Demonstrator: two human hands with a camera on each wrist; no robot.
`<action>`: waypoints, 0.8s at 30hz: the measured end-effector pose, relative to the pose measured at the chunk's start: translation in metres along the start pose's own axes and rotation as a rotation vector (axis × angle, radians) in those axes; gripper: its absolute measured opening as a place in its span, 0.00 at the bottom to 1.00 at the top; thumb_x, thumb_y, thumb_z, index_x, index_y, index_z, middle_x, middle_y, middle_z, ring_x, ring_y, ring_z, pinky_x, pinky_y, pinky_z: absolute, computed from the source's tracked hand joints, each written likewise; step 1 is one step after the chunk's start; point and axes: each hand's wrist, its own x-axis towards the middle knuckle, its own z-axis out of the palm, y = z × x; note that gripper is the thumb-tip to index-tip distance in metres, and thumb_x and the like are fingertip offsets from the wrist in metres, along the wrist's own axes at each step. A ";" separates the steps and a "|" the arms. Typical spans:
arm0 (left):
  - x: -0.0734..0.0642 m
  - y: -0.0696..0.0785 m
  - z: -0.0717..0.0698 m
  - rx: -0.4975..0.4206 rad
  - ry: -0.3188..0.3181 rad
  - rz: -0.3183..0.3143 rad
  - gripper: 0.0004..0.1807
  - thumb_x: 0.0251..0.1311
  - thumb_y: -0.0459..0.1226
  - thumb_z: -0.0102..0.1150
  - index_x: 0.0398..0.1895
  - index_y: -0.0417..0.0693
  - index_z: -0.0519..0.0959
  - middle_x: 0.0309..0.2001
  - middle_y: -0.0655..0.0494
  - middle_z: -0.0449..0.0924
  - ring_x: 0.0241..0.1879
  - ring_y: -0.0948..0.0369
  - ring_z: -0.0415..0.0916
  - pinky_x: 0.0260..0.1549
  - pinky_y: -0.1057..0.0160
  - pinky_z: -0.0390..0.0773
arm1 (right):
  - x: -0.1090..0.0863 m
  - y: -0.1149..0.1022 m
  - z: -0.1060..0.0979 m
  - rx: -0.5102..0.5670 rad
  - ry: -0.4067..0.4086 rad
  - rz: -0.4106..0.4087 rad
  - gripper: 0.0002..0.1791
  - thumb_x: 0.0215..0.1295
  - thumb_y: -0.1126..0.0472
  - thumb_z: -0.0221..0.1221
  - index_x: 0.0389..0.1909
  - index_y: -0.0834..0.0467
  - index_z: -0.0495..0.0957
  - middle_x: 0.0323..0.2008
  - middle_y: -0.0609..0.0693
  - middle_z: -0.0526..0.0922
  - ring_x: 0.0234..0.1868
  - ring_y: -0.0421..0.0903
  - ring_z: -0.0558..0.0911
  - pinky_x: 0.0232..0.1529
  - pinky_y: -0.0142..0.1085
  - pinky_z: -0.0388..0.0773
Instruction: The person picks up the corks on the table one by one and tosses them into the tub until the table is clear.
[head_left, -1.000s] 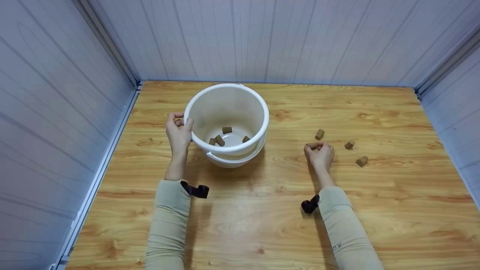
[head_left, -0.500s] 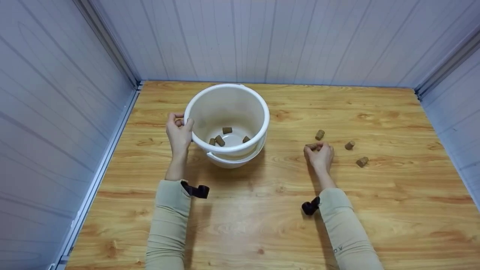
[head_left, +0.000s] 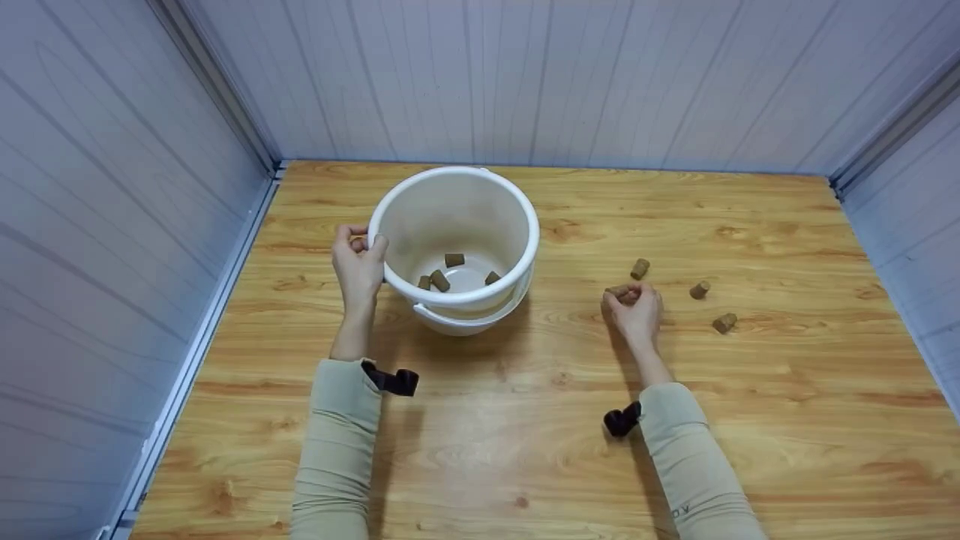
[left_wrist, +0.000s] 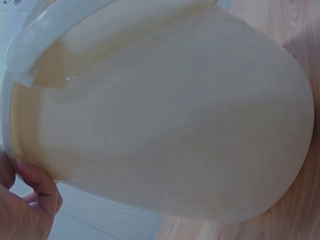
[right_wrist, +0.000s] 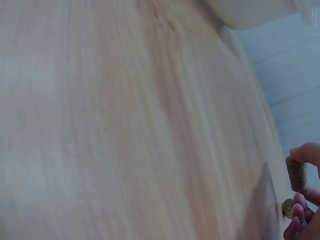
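Observation:
A white bucket (head_left: 457,300) stands left of centre on the wooden table, with several brown corks (head_left: 454,260) lying on its bottom. My left hand (head_left: 358,266) grips the bucket's rim at its left side, thumb over the edge; the left wrist view shows the fingers (left_wrist: 42,187) at the rim beside the bucket's wall. To the right, my right hand (head_left: 637,315) pinches a cork (right_wrist: 297,174) between thumb and finger, close over the table. Just beyond that hand, a loose cork (head_left: 640,268) lies on the wood, and two more lie to its right.
The wooden table (head_left: 517,450) is bounded by pale panelled walls (head_left: 510,82) at the back and on both sides. A white handle (head_left: 480,321) hangs against the bucket's front. The loose corks to the right are a cork (head_left: 700,289) and another cork (head_left: 724,323).
My right hand, holding the cork, has shifted slightly to the left. My left hand, the bucket and the loose corks have stayed in place.

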 end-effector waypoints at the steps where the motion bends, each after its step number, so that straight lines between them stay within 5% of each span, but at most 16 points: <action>1: 0.000 0.000 0.000 0.001 0.001 0.001 0.10 0.53 0.24 0.53 0.40 0.32 0.74 0.21 0.56 0.69 0.19 0.67 0.67 0.16 0.73 0.70 | -0.001 -0.002 0.000 0.008 -0.001 -0.009 0.21 0.61 0.60 0.63 0.48 0.70 0.72 0.42 0.61 0.71 0.49 0.58 0.69 0.53 0.49 0.66; 13: 0.001 0.001 0.000 0.006 -0.004 -0.022 0.10 0.54 0.24 0.54 0.41 0.32 0.73 0.22 0.55 0.69 0.21 0.66 0.68 0.17 0.72 0.71 | -0.012 -0.026 -0.001 0.082 0.047 -0.159 0.19 0.57 0.63 0.67 0.43 0.70 0.73 0.38 0.60 0.73 0.39 0.56 0.71 0.40 0.41 0.66; 24: 0.001 0.000 0.000 0.019 0.002 -0.014 0.11 0.54 0.24 0.54 0.41 0.32 0.73 0.22 0.54 0.69 0.21 0.65 0.68 0.17 0.73 0.70 | -0.021 -0.051 -0.002 0.159 0.060 -0.266 0.20 0.55 0.65 0.69 0.43 0.71 0.74 0.36 0.59 0.73 0.38 0.61 0.71 0.39 0.38 0.65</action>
